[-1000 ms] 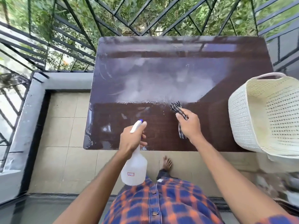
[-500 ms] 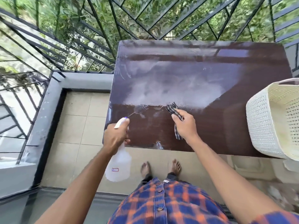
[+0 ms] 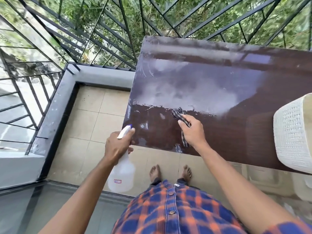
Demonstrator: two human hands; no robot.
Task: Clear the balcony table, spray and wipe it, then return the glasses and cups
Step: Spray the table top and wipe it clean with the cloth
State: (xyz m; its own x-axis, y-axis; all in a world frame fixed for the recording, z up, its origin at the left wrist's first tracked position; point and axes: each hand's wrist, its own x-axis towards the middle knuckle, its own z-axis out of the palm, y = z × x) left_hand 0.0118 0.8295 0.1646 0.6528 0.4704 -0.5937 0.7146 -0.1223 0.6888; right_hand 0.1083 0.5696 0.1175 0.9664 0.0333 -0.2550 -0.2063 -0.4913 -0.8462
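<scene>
Table (image 3: 253, 132) bare but for the basket (image 3: 293, 135) at its right edge; your left hand (image 3: 116, 146) is wrapped round the spray bottle (image 3: 122, 173) off the near-left corner, right hand (image 3: 192, 132) fingers pinching the checked cloth (image 3: 179, 115) mid-table, so mist evenly, then flatten the cloth and wipe in overlapping passes.

Spray bottle (image 3: 121, 173) in left hand (image 3: 116, 146), cloth (image 3: 179, 115) in right hand (image 3: 192, 132)
</scene>
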